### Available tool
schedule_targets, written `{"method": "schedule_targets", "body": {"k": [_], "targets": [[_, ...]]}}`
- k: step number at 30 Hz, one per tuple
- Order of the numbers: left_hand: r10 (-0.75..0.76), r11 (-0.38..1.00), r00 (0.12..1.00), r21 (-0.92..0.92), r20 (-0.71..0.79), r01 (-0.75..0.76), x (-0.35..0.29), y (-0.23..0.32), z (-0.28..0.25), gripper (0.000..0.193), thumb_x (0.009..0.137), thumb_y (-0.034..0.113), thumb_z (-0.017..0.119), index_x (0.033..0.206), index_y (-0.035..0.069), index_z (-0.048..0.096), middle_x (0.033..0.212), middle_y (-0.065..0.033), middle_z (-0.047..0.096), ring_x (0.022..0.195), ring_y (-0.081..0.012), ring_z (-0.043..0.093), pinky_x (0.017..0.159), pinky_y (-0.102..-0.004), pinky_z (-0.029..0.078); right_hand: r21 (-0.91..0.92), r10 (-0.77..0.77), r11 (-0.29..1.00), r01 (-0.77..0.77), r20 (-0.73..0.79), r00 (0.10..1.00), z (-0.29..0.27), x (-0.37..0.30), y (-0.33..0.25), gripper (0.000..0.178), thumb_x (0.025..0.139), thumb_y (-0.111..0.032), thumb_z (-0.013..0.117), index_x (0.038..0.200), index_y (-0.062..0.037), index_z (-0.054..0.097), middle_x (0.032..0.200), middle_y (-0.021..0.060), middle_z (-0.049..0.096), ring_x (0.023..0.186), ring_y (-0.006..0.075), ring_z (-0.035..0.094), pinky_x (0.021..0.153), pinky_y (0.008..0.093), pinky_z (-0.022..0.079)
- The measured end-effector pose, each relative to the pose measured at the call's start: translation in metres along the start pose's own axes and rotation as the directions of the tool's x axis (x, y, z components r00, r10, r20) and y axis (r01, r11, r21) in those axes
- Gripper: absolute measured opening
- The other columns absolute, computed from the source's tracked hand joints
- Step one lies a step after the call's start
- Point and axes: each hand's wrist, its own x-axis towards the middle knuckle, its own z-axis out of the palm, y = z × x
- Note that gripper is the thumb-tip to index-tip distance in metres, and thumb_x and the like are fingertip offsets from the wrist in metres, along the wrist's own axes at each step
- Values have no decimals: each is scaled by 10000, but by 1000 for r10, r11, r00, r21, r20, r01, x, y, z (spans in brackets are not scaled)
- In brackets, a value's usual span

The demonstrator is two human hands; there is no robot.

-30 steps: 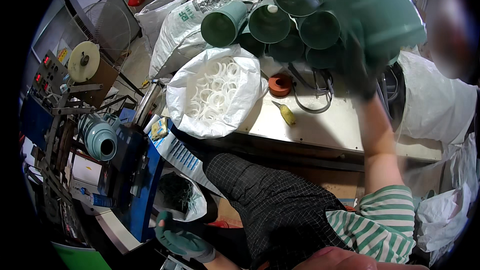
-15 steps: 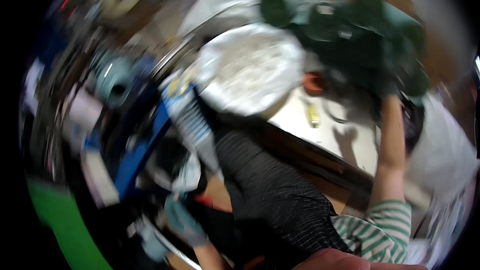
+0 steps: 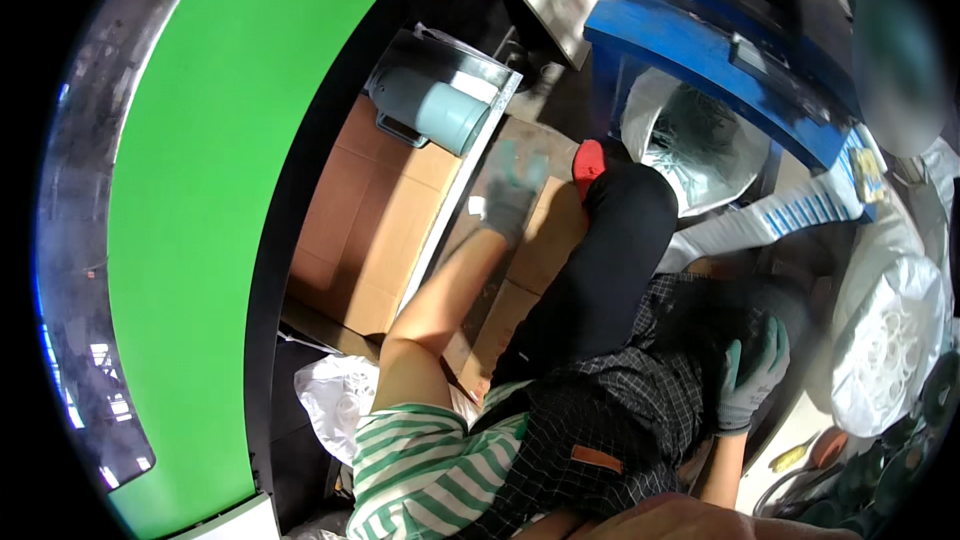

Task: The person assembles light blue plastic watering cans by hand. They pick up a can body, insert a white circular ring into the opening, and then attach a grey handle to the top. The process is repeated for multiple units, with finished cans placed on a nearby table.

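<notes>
Left fingers (image 3: 507, 154) blurred, teal container (image 3: 455, 118) partly shadowed

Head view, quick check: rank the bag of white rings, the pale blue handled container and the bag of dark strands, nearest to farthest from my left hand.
From the left hand:
1. Pale blue handled container: just up and to its left.
2. Bag of dark strands: to its right.
3. Bag of white rings: far right, lower down.

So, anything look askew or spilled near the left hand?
No spill shows. The pale teal jug, beyond and left of the left hand, appears to lie on its side by the brown cardboard: odd for a jug, perhaps deliberate.
</notes>
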Motion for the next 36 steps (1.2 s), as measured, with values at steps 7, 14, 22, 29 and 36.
{"method": "schedule_targets", "body": {"k": [7, 14, 22, 29, 36], "targets": [[-472, 628, 646, 286, -600, 724, 192, -174, -68, 1677, 526, 928, 783, 1635, -125, 96, 1626, -317, 372, 1497, -400, 440, 1221, -461, 395, -225, 53, 974, -37, 66, 996, 19, 11, 0, 518, 961, -288, 717, 1426, -80, 624, 1448, 202, 542, 1363, 417, 478, 1171, 558, 349], [-666, 630, 470, -99, -579, 771, 243, -255, -50, 1823, 366, 742, 989, 1613, -130, -15, 1605, -315, 366, 1400, -397, 504, 1175, -462, 457, -287, 135, 954, -86, 155, 979, 17, 30, -4, 528, 897, -246, 761, 1393, -104, 649, 1430, 198, 545, 1363, 431, 453, 1167, 563, 337], [-566, 447, 757, -650, 326, 614, 118, -102, -139, 746, 996, 657, 605, 1483, 93, 564, 1381, -136, 685, 1154, -301, 716, 797, -361, 654, -280, 78, 959, -42, 121, 990, 14, 40, -21, 536, 900, -239, 766, 1405, -116, 635, 1424, 155, 572, 1360, 389, 469, 1175, 555, 320], [-354, 760, 722, -267, 594, 593, -104, 3, -204, 854, 996, 571, 645, 1629, 66, 373, 1642, -133, 449, 1431, -262, 516, 1144, -422, 482, 692, 152, 648, -319, 292, 944, 21, 62, -69, 650, 890, -229, 792, 1450, 16, 573, 1416, 177, 609, 1326, 320, 573, 1167, 428, 403], [54, 929, 232, 36, 971, -368, -94, 212, -83, 1350, 427, 359, 1053, 1587, 50, 434, 1507, -175, 572, 1400, -308, 548, 1190, -440, 427, 989, 197, -6, -150, 148, 969, -72, 90, -26, 1042, 887, -640, 692, 1608, 17, 327, 1572, 220, 467, 1419, 324, 504, 1212, 456, 393]]}}
